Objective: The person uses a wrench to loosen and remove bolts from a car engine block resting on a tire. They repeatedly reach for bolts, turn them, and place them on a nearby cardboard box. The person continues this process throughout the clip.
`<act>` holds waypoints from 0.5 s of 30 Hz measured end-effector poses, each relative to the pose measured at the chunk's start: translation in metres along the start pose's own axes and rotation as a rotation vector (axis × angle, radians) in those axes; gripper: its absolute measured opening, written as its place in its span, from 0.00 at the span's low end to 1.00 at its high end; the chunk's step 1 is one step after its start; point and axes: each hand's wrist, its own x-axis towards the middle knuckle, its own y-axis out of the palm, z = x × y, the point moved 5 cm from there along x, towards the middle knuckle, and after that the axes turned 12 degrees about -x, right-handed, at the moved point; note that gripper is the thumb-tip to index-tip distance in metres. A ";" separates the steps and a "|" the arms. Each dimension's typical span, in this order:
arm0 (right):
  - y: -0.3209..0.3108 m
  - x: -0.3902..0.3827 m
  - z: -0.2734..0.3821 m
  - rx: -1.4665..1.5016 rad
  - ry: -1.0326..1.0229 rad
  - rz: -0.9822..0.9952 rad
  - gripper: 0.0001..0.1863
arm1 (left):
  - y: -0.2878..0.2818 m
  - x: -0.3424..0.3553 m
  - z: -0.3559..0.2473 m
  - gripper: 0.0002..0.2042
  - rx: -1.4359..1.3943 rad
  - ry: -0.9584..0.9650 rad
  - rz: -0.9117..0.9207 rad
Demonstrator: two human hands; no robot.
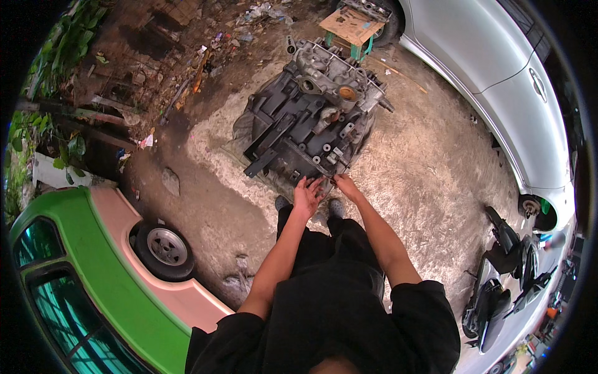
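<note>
The right hand [346, 188] curls its fingers at the near edge of the engine [293, 128]; whether they grip anything, I cannot tell. Just left, the left hand [307, 198] holds its fingers loosely open. Resting that palm against the engine would probably steady such close work. The engine sits low on the ground [436, 181].

A bulky engine [311, 118] (dull silver toward the far side, black nearer) on pale, stained ground [430, 162]
</note>
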 end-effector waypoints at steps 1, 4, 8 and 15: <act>0.001 0.001 -0.002 -0.012 0.039 0.024 0.29 | 0.000 -0.001 0.000 0.20 0.006 0.002 0.003; -0.002 -0.005 0.005 -0.032 0.013 0.087 0.28 | 0.000 -0.001 0.000 0.20 0.017 -0.011 0.013; -0.017 -0.040 0.035 -0.153 -0.061 0.047 0.17 | -0.003 -0.001 -0.001 0.24 0.048 -0.013 0.059; -0.013 -0.097 0.080 0.300 0.054 0.287 0.10 | -0.006 0.001 -0.015 0.29 0.168 -0.051 0.171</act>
